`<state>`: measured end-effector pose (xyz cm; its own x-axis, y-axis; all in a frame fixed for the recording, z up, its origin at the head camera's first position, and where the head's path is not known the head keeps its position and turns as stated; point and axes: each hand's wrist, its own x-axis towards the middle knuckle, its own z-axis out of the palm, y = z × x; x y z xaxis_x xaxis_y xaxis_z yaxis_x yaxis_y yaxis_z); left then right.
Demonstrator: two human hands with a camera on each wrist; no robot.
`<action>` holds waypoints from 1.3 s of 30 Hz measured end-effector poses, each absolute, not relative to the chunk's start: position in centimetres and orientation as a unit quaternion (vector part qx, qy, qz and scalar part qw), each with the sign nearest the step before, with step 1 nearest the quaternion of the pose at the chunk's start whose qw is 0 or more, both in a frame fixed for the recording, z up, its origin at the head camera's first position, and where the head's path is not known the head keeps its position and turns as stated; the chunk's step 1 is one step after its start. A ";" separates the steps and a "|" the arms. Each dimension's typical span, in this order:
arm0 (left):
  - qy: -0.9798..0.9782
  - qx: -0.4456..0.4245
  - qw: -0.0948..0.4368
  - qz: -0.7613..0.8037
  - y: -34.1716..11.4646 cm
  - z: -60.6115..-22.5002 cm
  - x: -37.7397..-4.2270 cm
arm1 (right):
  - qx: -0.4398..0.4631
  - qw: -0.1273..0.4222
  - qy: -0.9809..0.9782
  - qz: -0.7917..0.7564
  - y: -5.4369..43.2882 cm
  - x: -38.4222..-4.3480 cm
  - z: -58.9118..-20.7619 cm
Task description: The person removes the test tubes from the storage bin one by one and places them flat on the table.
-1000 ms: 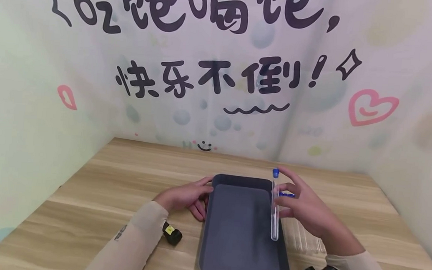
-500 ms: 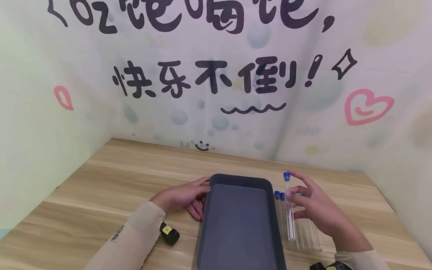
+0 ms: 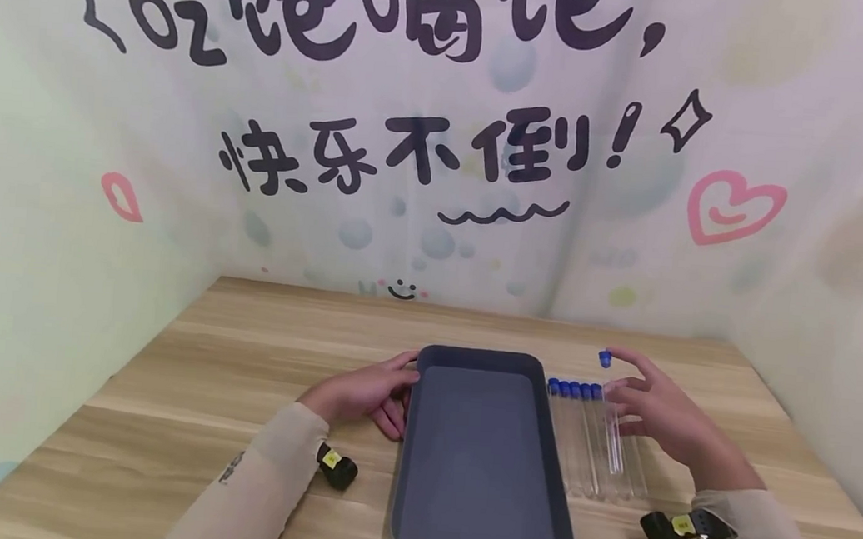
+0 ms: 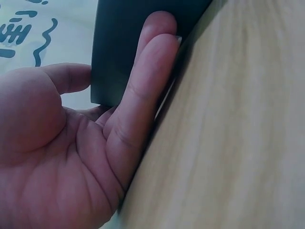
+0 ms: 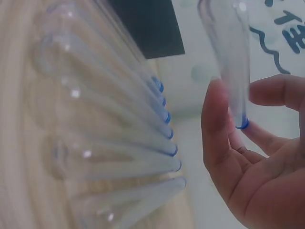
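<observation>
My left hand (image 3: 366, 394) holds the left side of a dark grey rectangular tray (image 3: 406, 468). Its thumb is at the rim while its fingers lie along the outer wall; in the left wrist view the thumb tip is hidden by the tray. To the tray's right, my right hand (image 3: 658, 411) pinches a clear test tube (image 5: 228, 52) with a blue cap (image 3: 605, 358). This tube hangs tilted, cap up, over a row of similar capped test tubes (image 3: 577, 438) on the table. In the right wrist view the fingers grip it near its cap.
Wood-grain table (image 3: 245, 357) lies under everything. A printed cloth wall (image 3: 328, 237) closes the back, and pale walls stand at both sides. Each sleeve bears a small black wrist camera (image 3: 338, 468).
My right hand has carried the test tube rightward, from over the tray's right side to over the row, uncovering more blue caps. The left hand keeps its place at the tray.
</observation>
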<state>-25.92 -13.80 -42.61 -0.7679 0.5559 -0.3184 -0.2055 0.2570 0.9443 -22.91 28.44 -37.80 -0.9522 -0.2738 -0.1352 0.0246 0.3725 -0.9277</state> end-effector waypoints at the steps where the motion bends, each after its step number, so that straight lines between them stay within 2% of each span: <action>1: 0.727 0.120 0.318 0.597 -13.8 -42.5 -25.9 | -0.075 0.136 0.819 -0.553 28.6 -23.0 -37.8; 26: 0.732 0.117 0.316 0.592 -13.9 -42.6 -26.1 | -0.016 0.120 0.888 -0.445 31.6 -23.6 -39.0; 39: 0.731 0.117 0.323 0.590 -13.8 -42.6 -26.1 | -0.013 0.137 0.916 -0.378 31.7 -23.7 -39.6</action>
